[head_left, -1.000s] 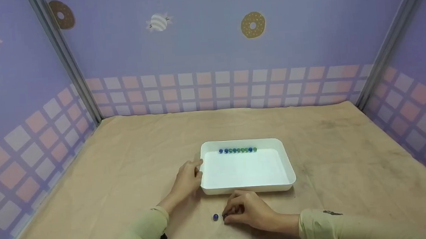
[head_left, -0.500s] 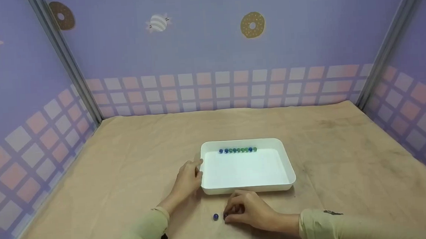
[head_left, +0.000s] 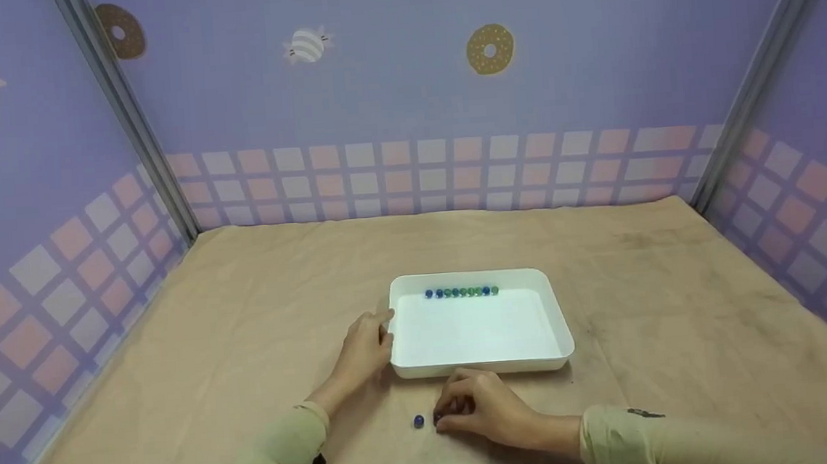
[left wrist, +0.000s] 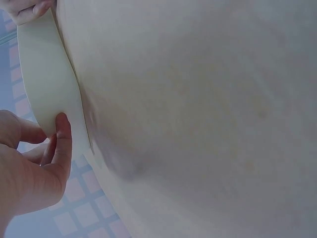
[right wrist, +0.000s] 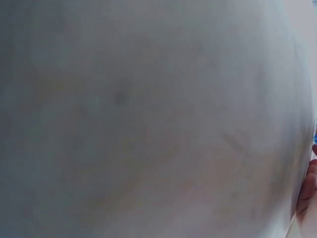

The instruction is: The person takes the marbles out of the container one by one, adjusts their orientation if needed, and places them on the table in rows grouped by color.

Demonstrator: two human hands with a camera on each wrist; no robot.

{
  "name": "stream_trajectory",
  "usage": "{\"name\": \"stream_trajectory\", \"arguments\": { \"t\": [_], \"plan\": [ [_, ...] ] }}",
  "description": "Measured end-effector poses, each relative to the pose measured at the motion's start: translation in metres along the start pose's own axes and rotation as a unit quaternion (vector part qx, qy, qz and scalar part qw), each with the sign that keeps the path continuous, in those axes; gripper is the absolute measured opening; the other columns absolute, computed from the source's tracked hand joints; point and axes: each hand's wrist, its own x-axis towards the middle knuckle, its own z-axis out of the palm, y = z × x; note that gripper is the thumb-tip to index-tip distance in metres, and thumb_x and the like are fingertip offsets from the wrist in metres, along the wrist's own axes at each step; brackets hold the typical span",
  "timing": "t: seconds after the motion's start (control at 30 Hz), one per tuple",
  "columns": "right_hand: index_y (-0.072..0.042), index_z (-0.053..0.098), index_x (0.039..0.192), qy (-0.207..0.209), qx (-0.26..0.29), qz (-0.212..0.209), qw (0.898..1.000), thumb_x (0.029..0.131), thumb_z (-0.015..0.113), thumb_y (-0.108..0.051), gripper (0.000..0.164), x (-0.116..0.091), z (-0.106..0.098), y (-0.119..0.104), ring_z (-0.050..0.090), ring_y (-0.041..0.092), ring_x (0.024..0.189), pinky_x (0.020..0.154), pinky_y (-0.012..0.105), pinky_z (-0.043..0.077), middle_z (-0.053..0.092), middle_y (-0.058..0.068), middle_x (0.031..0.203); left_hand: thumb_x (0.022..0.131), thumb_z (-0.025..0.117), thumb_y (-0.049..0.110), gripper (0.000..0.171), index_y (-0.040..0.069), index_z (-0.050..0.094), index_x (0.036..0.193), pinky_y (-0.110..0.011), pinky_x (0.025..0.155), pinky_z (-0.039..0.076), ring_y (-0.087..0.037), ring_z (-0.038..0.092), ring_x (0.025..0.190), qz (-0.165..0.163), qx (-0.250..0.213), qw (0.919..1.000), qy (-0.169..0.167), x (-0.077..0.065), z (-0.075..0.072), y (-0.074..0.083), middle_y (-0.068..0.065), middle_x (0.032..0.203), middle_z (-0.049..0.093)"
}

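Note:
A shallow white tray lies on the table, with a row of several blue and green glass marbles along its far inner side. My left hand holds the tray's left side; in the left wrist view, its fingers press the outer wall by the rim. In front of the tray, my right hand rests low on the table, thumb and forefinger pinching a dark marble, mostly hidden by the fingertips. Just left of those fingertips sits a loose blue marble.
Brown paper-like covering spreads over the table, slightly wrinkled and stained at right. Patterned purple walls with grey corner posts enclose the back and sides. The right wrist view mostly shows blurred table surface.
Over the last second the right fingertips shift very slightly right along with the pinched marble. The left hand, tray and marble row stay put.

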Motion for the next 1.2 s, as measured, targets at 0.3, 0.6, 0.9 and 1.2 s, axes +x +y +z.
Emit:
{"name": "stream_trajectory", "arguments": {
  "t": [0.3,0.6,0.9,1.2],
  "plan": [
    [-0.021,0.078,0.093,0.001,0.008,-0.016,1.000,0.080,0.081,-0.028,0.015,-0.0004,-0.0006,0.0021,0.057,0.002,0.078,0.067,0.017,0.051,0.068,-0.007,0.093,0.089,0.056,-0.008,0.042,-0.013,0.055,0.130,-0.017,0.061,0.035,-0.013,0.042,0.071,-0.003,-0.005,1.0000,-0.008,-0.0012,-0.0008,0.0016,-0.008,0.079,0.051],
    [-0.021,0.077,0.097,-0.010,0.017,-0.015,1.000,0.079,0.082,-0.030,0.021,-0.0007,-0.0019,0.0022,0.057,0.003,0.080,0.068,0.018,0.052,0.068,-0.006,0.095,0.089,0.055,-0.008,0.043,-0.011,0.055,0.132,-0.017,0.061,0.035,-0.014,0.043,0.071,-0.013,-0.005,0.9998,-0.011,-0.0010,-0.0011,0.0021,-0.008,0.079,0.052],
    [-0.021,0.077,0.101,-0.030,0.018,-0.004,0.999,0.080,0.082,-0.030,0.023,-0.0008,-0.0037,0.0008,0.056,0.003,0.082,0.070,0.015,0.049,0.065,-0.005,0.097,0.090,0.056,-0.008,0.042,-0.011,0.055,0.132,-0.018,0.061,0.036,-0.014,0.044,0.072,-0.016,0.006,0.9998,-0.011,-0.0011,-0.0010,0.0012,-0.008,0.080,0.053],
    [-0.022,0.076,0.105,-0.043,0.011,0.000,0.999,0.079,0.082,-0.033,0.029,-0.0007,-0.0072,0.0000,0.055,0.004,0.083,0.071,0.015,0.049,0.064,-0.005,0.098,0.090,0.056,-0.007,0.043,-0.011,0.055,0.132,-0.018,0.062,0.035,-0.014,0.043,0.073,-0.014,0.006,0.9998,-0.011,-0.0005,-0.0007,0.0015,-0.008,0.080,0.051]
  ]
}}
